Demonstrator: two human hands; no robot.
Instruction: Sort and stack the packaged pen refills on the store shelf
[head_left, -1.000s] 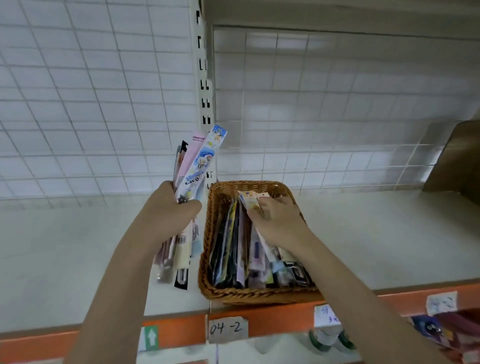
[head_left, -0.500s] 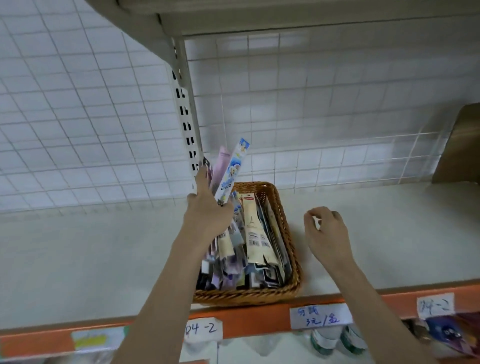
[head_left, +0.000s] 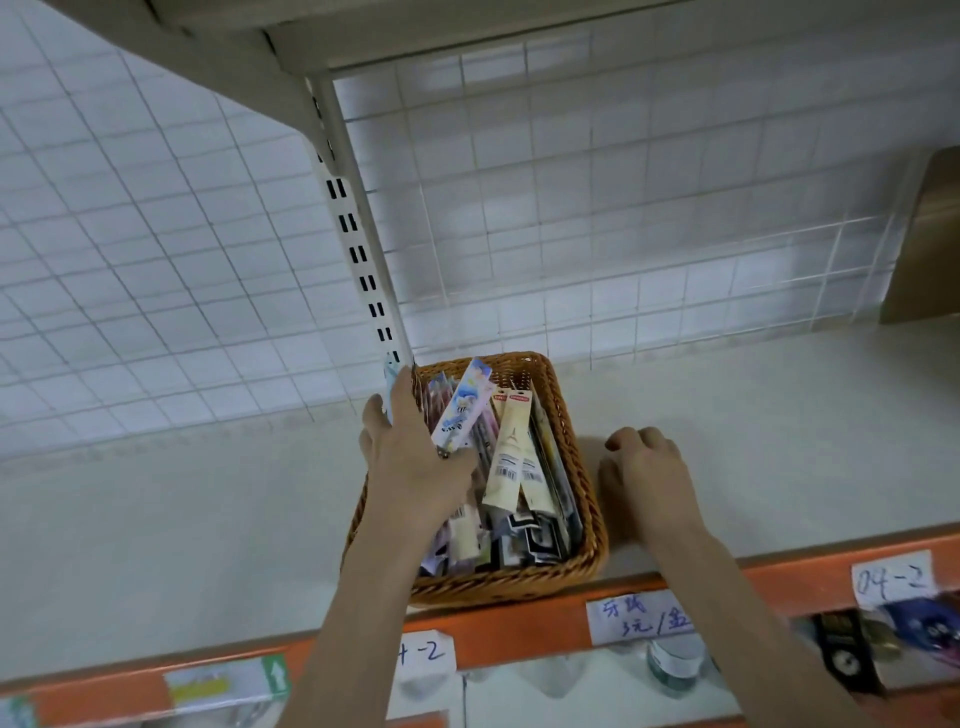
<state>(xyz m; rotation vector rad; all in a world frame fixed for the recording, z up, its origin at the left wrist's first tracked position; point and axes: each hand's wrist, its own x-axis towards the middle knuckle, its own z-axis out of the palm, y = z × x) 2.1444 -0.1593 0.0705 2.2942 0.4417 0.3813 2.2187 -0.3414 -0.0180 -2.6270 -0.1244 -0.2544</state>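
Observation:
A brown wicker basket (head_left: 582, 457) stands on the white shelf (head_left: 208, 525), filled with several long packaged pen refills (head_left: 511, 457) lying lengthwise. My left hand (head_left: 410, 457) is over the basket's left side, holding a bundle of refill packs (head_left: 462, 408) down into the basket; the top pack is blue and white. My right hand (head_left: 647, 478) rests on the shelf just right of the basket with fingers curled, holding nothing and close to the basket's right wall.
A slotted white upright (head_left: 358, 244) rises behind the basket against a wire grid back wall. The orange shelf edge (head_left: 519, 639) carries paper price labels. A brown cardboard box (head_left: 930, 239) stands at the far right. Goods show on the lower shelf.
My left hand has lowered its bundle of packs from beside the basket into the basket. My right hand left the basket's contents and now rests on the shelf beside it.

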